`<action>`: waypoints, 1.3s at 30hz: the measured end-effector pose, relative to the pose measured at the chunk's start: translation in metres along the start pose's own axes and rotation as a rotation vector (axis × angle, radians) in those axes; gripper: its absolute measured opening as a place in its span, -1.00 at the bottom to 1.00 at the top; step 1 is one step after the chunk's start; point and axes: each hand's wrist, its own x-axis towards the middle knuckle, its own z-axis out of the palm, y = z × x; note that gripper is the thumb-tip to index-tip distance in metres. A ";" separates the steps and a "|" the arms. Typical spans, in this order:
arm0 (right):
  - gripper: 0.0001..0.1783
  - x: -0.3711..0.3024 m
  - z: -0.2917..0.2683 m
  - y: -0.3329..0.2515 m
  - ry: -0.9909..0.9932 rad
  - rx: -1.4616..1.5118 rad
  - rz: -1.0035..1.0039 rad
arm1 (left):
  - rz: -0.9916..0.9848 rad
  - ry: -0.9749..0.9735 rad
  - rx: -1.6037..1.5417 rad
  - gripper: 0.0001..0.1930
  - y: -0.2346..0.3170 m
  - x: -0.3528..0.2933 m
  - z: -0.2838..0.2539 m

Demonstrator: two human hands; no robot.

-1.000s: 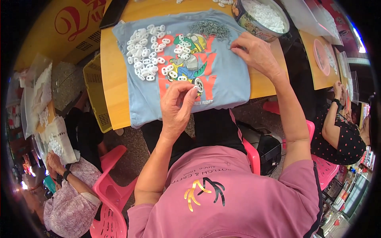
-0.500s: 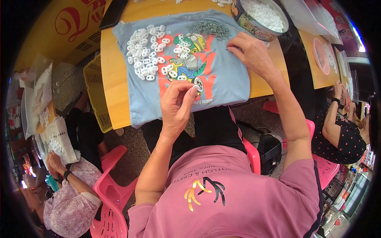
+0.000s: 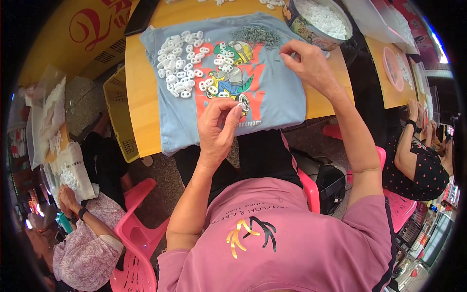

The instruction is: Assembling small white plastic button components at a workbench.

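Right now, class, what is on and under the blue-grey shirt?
On the shirt lie loose white two-holed pieces, mostly left, and a heap of small grey pieces near its far edge. Beneath is the yellow table; anything else there is covered.

My left hand (image 3: pixel 215 130) is sitting near the middle of the picture, its thumb (image 3: pixel 231 121) and pointing finger (image 3: pixel 223 104) pinching together. My left arm (image 3: pixel 189 197) is slanting up from below. My right hand (image 3: pixel 312 64) is sitting higher, right of the middle, its fingers (image 3: pixel 295 47) curling leftward. My right arm (image 3: pixel 356 131) is stretching up from the lower right.
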 end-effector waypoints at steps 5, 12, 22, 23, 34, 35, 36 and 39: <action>-0.82 -0.003 0.001 0.011 0.012 -0.150 -0.150 | 0.000 -0.014 -0.004 -0.94 0.001 0.000 0.000; -0.86 -0.005 0.002 0.004 -0.056 -0.215 -0.201 | -0.011 -0.015 -0.012 -0.94 0.000 -0.001 0.001; -0.83 0.016 -0.002 0.006 -0.172 -0.249 -0.225 | -0.020 -0.024 -0.010 -0.94 0.000 0.000 0.001; -0.84 0.020 -0.003 0.004 -0.224 -0.302 -0.229 | -0.019 -0.024 -0.009 -0.94 -0.001 -0.001 0.001; -0.88 0.023 0.003 -0.004 -0.239 -0.340 -0.325 | -0.005 -0.004 0.009 -0.93 0.003 0.000 0.003; -0.88 0.024 0.002 -0.004 -0.246 -0.332 -0.317 | -0.004 -0.003 0.008 -0.93 0.003 0.000 0.003; -0.88 0.025 0.002 -0.004 -0.252 -0.324 -0.309 | -0.003 0.000 0.001 -0.93 0.002 0.000 0.003; -0.85 0.032 -0.003 -0.011 -0.398 -0.366 -0.244 | 0.007 0.000 0.004 -0.93 0.001 -0.001 0.002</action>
